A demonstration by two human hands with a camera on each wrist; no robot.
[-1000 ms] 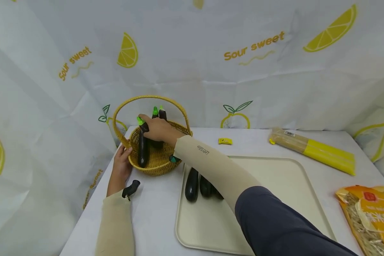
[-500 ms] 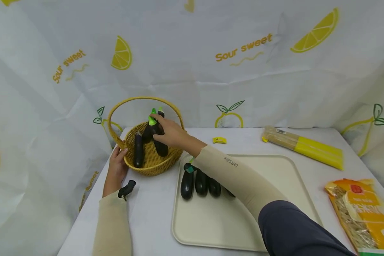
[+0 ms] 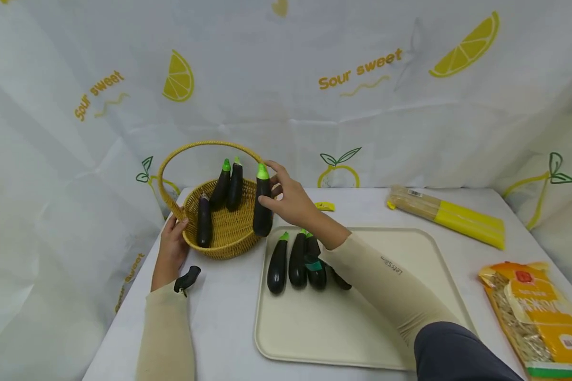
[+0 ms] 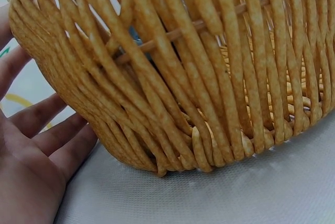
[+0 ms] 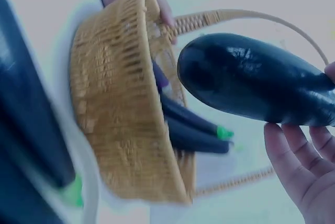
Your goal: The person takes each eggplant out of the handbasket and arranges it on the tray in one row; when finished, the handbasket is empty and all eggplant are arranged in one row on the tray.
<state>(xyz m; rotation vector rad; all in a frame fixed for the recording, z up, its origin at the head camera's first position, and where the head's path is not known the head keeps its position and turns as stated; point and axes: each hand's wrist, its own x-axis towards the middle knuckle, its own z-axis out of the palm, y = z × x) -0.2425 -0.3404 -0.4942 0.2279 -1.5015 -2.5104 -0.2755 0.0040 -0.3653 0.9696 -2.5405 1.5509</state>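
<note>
The right hand [image 3: 291, 201] is part closed, pinching one eggplant [image 3: 262, 209] between thumb and fingers. The thumb presses its near side and the fingers lie along its right side, with the forefinger beside the green cap. The eggplant hangs upright, cap up; its blunt end stays free of the fingers. From the head view it overlaps the basket's right rim, just by the handle [image 3: 205, 142]; whether it touches either, I cannot tell.

The left hand [image 3: 173, 246] grips the basket [image 3: 224, 252] at its left rim, near the handle's foot, fingers spread against the outer wicker.

Inside lie three eggplants [image 3: 204, 219], tops leaning on the far and left wall. Right of the basket, a tray [image 3: 343, 333] bears at least four others [image 3: 277, 270], partly under the right sleeve [image 3: 391, 280]. Beyond are a small yellow packet [image 3: 325, 206], a long pack [image 3: 445, 214] and an orange bag [image 3: 534, 312].
</note>
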